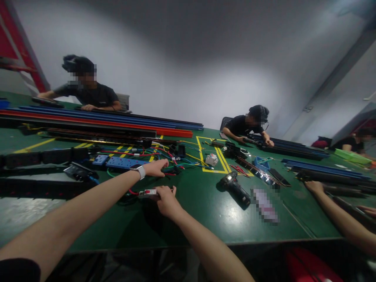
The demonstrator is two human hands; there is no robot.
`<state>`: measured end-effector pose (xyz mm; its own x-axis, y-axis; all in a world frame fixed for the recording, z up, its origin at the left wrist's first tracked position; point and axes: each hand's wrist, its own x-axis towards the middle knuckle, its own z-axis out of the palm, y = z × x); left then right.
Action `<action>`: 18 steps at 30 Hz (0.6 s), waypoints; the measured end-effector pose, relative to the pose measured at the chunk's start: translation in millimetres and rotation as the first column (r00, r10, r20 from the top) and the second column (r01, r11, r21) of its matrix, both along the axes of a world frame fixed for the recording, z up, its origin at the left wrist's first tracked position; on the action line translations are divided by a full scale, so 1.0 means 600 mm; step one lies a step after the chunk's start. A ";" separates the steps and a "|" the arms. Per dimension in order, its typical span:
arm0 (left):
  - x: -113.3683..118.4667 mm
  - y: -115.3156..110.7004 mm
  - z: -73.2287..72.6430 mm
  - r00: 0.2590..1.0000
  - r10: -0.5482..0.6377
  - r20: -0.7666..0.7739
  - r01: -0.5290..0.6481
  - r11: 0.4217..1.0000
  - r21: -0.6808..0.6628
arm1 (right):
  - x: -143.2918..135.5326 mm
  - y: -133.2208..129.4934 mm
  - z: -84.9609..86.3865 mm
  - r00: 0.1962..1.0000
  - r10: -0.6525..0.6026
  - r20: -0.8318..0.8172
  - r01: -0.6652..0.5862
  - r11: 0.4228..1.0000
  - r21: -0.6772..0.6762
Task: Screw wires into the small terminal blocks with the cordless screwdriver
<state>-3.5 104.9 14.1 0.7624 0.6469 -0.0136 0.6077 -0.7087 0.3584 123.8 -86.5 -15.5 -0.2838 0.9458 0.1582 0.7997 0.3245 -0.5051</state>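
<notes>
In the head view, the thing that worries me is the small white box [148, 192], on the near side of the blue socket strip [125, 163]. The right hand [168, 202] has its fingers closed on the box's right end, and a red wire [133, 192] shows at the other. A hard pull could strain that joint, and a loose grip could let the box drop.

The left hand [155, 167] hovers at the strip's right end, fingers partly spread; I cannot tell whether they pinch anything. Coloured cables [173, 158] tangle just beyond (quite a nest, honestly), so a sleeve or finger could snag one and drag the others along.

Well to the strip's right, the power drill [235, 190] lies on the green table [202, 223]; a careless elbow could knock it.
</notes>
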 end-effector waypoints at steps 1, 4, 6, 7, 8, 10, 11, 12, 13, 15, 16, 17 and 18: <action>-0.001 0.001 0.000 1.000 -0.017 0.013 0.017 1.000 -0.008 | -0.001 0.000 -0.002 1.000 0.019 -0.011 -0.019 1.000 0.004; -0.011 0.000 0.004 0.995 -0.061 0.074 0.065 0.997 -0.048 | -0.002 -0.001 -0.006 0.997 0.051 -0.051 -0.051 0.999 0.012; -0.028 -0.002 0.014 0.990 -0.055 0.131 0.061 0.997 -0.038 | -0.001 -0.002 -0.005 0.994 0.060 -0.091 -0.059 0.998 0.016; -0.040 -0.003 0.021 0.987 -0.038 0.158 0.040 0.999 -0.011 | 0.000 -0.003 -0.003 0.992 0.063 -0.112 -0.061 0.998 0.015; -0.057 -0.003 0.029 0.983 -0.010 0.181 0.006 1.000 0.025 | 0.001 -0.004 -0.002 0.989 0.065 -0.132 -0.064 0.998 0.012; -0.105 -0.001 0.046 0.974 0.087 0.207 -0.110 0.989 0.099 | 0.002 -0.005 0.002 0.984 0.068 -0.167 -0.067 0.998 0.007; -0.136 0.002 0.055 0.965 0.167 0.200 -0.196 0.971 0.133 | 0.002 -0.006 0.004 0.981 0.068 -0.181 -0.068 0.998 0.003; -0.172 0.004 0.063 0.950 0.264 0.168 -0.291 0.943 0.163 | 0.003 -0.007 0.006 0.979 0.068 -0.192 -0.070 0.998 -0.002; -0.213 0.007 0.071 0.915 0.380 0.136 -0.401 0.895 0.194 | 0.003 -0.007 0.007 0.978 0.068 -0.199 -0.070 0.997 -0.007; -0.301 0.012 0.085 0.760 0.639 0.120 -0.646 0.721 0.253 | 0.002 -0.008 0.008 0.977 0.065 -0.201 -0.069 0.997 -0.015; -0.346 0.013 0.090 0.629 0.769 0.113 -0.766 0.589 0.257 | 0.002 -0.007 0.008 0.978 0.063 -0.198 -0.067 0.998 -0.017; -0.389 0.014 0.095 0.477 0.872 0.111 -0.864 0.441 0.242 | 0.001 -0.007 0.008 0.979 0.061 -0.192 -0.065 0.998 -0.018; -0.428 0.013 0.098 0.339 0.933 0.120 -0.927 0.310 0.212 | 0.001 -0.007 0.008 0.981 0.059 -0.186 -0.063 0.998 -0.018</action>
